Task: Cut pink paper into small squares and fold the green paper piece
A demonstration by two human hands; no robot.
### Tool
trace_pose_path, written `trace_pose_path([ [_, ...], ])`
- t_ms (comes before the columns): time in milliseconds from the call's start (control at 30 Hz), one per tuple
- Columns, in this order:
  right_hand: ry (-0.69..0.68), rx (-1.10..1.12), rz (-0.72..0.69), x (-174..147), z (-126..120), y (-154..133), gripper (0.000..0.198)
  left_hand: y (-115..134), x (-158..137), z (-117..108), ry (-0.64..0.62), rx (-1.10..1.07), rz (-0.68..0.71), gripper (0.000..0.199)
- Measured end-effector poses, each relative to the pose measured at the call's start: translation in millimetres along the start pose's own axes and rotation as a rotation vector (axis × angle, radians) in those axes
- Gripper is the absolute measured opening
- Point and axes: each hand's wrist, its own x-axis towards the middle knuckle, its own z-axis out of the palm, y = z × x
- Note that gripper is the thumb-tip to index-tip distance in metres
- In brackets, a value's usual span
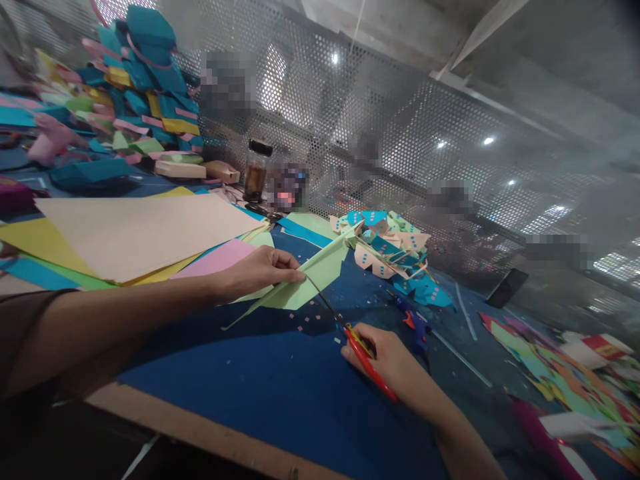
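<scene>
Pinched between the thumb and fingers of my left hand (270,270) is a sheet of pale green paper (315,275), folded, with a thin strip trailing from its lower left end. My right hand (377,353) is wrapped round the red handles of a pair of scissors (367,363). The scissor blades point up and left, and their tips reach the edge of the green paper close to my left fingertips. Whether the blades are parted is hard to tell. Small pink and pale paper scraps (306,321) lie on the blue table below the paper.
Large coloured sheets (145,233) are stacked at left, before a heap of folded blue paper pieces (150,73). A lidded jar (256,172) stands behind. Beyond my hands lie small paper shapes (395,247), a blue glue gun (414,320) and clear glue sticks (463,357). Paper offcuts (565,373) cover the right.
</scene>
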Motion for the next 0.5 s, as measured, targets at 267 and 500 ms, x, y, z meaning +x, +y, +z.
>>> trace_pose_path([
  [267,0.026,-0.011,0.026,0.2,0.9,-0.5,0.026,-0.8,0.6,0.3,0.004,-0.008,0.004,0.033],
  [500,0.056,-0.033,0.041,0.5,2.3,0.5,0.026,-2.8,1.6,-0.5,-0.006,-0.018,-0.002,0.032],
])
